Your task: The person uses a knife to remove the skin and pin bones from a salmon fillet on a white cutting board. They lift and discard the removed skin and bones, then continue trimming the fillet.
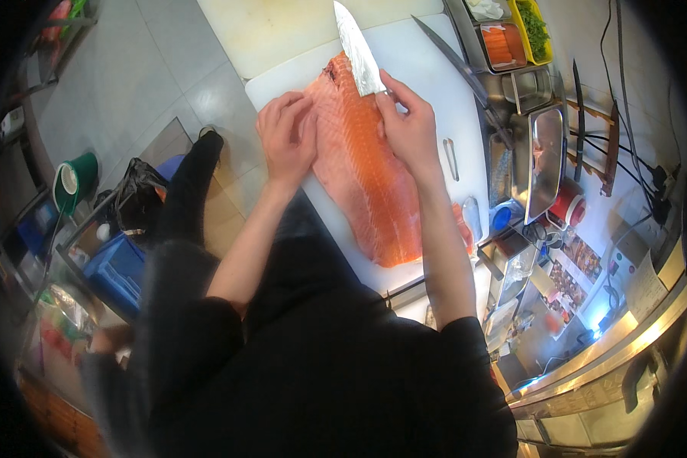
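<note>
A large salmon fillet lies lengthwise on a white cutting board, orange flesh up, with a pale belly side on the left. My right hand grips a chef's knife by its handle, which the fingers mostly hide. The broad blade points away from me, over the fillet's far end. On the fillet's left edge, the bent fingers of my left hand rest at the pale flesh, thumb apart. Metal tweezers lie on the board to the right of my right forearm.
A long dark knife lies along the board's right edge. Beyond it stand steel pans, a container of orange sticks and a yellow tub of greens. Another person's dark-clothed leg is at left, near a blue bin.
</note>
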Motion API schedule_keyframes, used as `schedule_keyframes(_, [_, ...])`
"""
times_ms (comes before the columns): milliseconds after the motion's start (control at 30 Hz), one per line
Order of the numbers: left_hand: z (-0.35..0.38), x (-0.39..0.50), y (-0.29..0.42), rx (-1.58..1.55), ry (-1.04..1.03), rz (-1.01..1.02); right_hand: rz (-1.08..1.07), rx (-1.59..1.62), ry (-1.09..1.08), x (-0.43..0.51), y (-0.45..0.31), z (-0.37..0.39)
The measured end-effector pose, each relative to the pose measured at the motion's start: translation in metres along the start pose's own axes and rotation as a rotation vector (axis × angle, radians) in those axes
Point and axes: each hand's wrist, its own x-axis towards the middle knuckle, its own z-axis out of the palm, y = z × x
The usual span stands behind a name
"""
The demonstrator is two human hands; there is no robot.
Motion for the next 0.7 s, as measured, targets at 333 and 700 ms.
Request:
schedule_keyframes(333, [0.004, -0.001, -0.004, 0.033, 0.012, -0.006, -0.126, -0.175, -0.064, 0.001, -0.001, -0.008])
schedule_keyframes(700, [0.005, -0.005, -0.007, 0.041, 0.008, -0.002, -0.181, -0.172, -0.022, -0.016, 0.001, 0.002])
